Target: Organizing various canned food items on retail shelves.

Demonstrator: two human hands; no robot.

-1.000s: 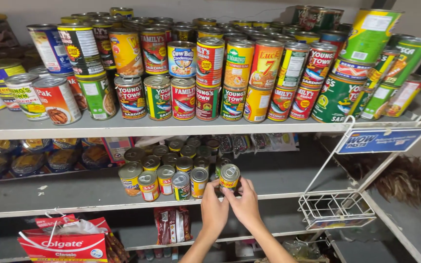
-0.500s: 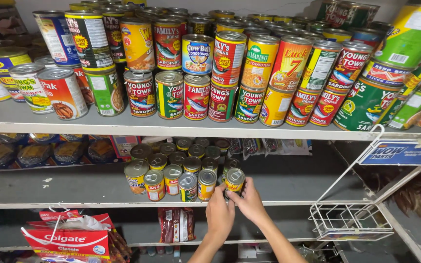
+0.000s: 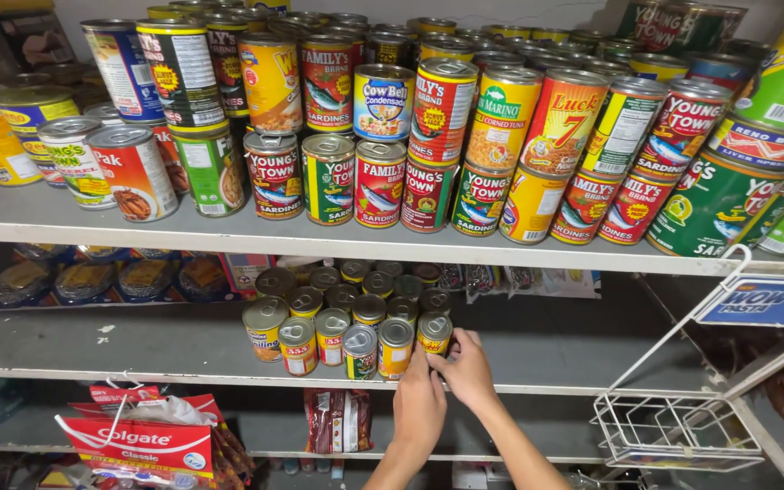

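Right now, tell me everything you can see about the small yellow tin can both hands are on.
The small yellow tin can stands upright at the right end of the front row on the middle grey shelf. It has a silvery pull-tab lid and a yellow-and-red label. The right hand grips its side; the left hand touches its base.

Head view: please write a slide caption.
Both hands, left hand and right hand, touch a small can on the middle shelf.

Red, green, yellow and blue labelled cans point(image 3: 428, 145) crowd the top shelf, small yellow-labelled tins point(image 3: 338, 327) cluster on the middle shelf above a red-and-white toothpaste box point(image 3: 142, 443) at lower left, and a blue sign card point(image 3: 767, 302) tops the white wire rack at right.
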